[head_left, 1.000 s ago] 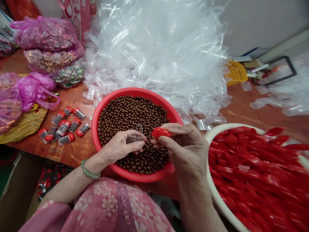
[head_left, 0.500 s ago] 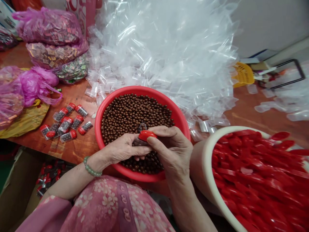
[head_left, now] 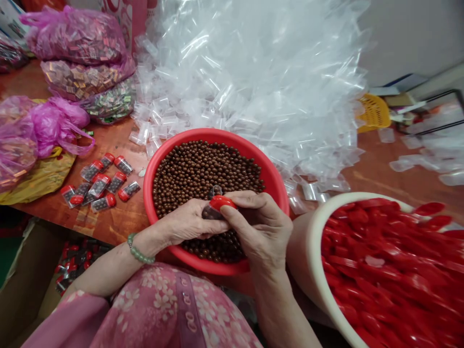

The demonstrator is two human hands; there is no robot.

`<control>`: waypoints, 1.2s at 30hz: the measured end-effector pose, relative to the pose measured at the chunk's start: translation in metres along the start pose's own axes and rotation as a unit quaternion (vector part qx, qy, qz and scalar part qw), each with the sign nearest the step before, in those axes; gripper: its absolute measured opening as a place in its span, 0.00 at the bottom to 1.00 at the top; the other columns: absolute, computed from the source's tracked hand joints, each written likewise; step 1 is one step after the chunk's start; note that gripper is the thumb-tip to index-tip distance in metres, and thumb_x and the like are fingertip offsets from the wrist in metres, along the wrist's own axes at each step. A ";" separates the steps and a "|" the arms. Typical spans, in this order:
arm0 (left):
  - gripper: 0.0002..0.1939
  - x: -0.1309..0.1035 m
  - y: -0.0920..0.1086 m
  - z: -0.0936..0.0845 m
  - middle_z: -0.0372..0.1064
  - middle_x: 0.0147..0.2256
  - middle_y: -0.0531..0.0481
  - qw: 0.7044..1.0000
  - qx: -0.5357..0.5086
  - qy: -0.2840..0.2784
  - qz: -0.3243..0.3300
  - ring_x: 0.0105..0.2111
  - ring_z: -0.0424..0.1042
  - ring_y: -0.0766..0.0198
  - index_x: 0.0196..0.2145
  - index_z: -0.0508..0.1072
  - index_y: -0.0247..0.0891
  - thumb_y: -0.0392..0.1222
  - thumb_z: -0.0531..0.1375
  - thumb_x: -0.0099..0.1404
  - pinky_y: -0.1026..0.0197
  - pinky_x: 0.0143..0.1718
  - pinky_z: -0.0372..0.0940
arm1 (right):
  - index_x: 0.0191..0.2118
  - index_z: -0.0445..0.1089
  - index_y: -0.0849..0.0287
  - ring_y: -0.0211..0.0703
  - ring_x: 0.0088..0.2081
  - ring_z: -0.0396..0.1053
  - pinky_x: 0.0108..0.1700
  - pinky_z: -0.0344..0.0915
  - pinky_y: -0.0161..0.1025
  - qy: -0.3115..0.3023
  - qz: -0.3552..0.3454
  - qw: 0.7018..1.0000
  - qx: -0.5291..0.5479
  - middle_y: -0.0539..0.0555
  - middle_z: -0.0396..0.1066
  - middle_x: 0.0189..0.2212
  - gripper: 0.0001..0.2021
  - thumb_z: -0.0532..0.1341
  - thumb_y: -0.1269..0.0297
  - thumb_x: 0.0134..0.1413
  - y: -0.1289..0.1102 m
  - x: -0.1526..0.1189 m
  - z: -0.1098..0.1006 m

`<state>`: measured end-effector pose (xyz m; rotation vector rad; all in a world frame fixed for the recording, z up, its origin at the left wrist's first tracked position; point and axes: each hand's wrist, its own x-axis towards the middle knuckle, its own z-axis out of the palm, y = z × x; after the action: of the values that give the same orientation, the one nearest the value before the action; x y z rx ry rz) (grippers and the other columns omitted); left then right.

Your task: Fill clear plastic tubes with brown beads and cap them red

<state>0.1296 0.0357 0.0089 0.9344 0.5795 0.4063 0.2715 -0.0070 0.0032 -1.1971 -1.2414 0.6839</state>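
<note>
Over a red basin (head_left: 270,179) of small brown balls (head_left: 203,166), my two hands meet. My left hand (head_left: 194,220) is closed around a small clear plastic container (head_left: 210,212) with dark contents. My right hand (head_left: 259,222) pinches a glossy red cap (head_left: 222,202) between thumb and fingers, and the cap sits against the container's end. How far the cap is seated I cannot tell. Just behind it, a small clear rounded piece (head_left: 216,190) shows above the balls. My fingers hide part of the container.
Several filled red-capped containers (head_left: 99,183) lie left of the basin, more in a cardboard box (head_left: 34,270) below. Clear empty containers (head_left: 253,87) are heaped behind. A cream bucket (head_left: 313,251) of red caps (head_left: 391,270) stands right. Pink bags (head_left: 78,38) sit far left.
The cap has tilted slightly against the container, and more of the container's side shows. Both hands stay together in nearly the same place, and the view has shifted a little.
</note>
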 end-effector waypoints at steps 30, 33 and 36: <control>0.21 0.002 -0.003 0.000 0.67 0.22 0.53 0.980 -0.192 -0.041 -0.029 0.24 0.65 0.71 0.23 0.72 0.31 0.50 0.74 0.44 0.65 0.30 0.60 | 0.60 0.54 0.59 0.55 0.39 0.71 0.39 0.67 0.50 -0.140 -0.304 0.850 -0.406 0.61 0.71 0.40 0.32 0.62 0.58 0.50 -0.009 0.001 -0.008; 0.24 -0.001 -0.008 0.002 0.65 0.21 0.53 0.980 -0.192 -0.038 -0.026 0.23 0.65 0.70 0.23 0.69 0.32 0.57 0.71 0.49 0.65 0.29 0.60 | 0.62 0.52 0.61 0.58 0.44 0.70 0.43 0.67 0.53 -0.170 -0.279 0.847 -0.419 0.65 0.71 0.45 0.35 0.63 0.58 0.51 -0.015 -0.002 -0.009; 0.26 -0.008 -0.013 0.008 0.65 0.21 0.51 0.974 -0.222 -0.003 -0.036 0.22 0.66 0.68 0.23 0.69 0.33 0.62 0.67 0.51 0.65 0.25 0.60 | 0.63 0.51 0.61 0.60 0.47 0.68 0.46 0.67 0.55 -0.189 -0.260 0.856 -0.406 0.67 0.69 0.48 0.36 0.63 0.54 0.53 -0.021 -0.007 -0.007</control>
<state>0.1293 0.0188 0.0044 0.4841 0.4878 0.4443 0.2722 -0.0220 0.0215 -1.3140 -2.2148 -0.0622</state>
